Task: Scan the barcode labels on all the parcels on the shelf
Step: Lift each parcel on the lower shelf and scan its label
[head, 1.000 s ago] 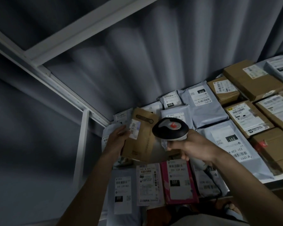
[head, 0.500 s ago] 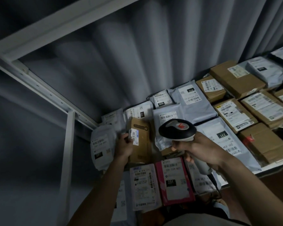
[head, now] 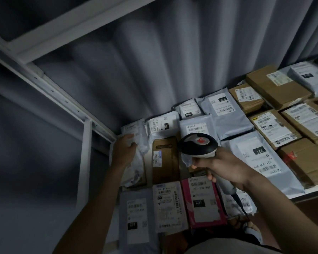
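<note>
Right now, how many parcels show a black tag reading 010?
3, all at the back: the small white parcel, the large grey parcel right of it, the white parcel left of it. Others may be hidden.

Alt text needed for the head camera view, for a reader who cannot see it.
A person's right hand grips a barcode scanner over a shelf packed with labelled parcels, while the left hand holds a white mailer bag beside a brown carton. A grey curtain hangs behind.
</note>
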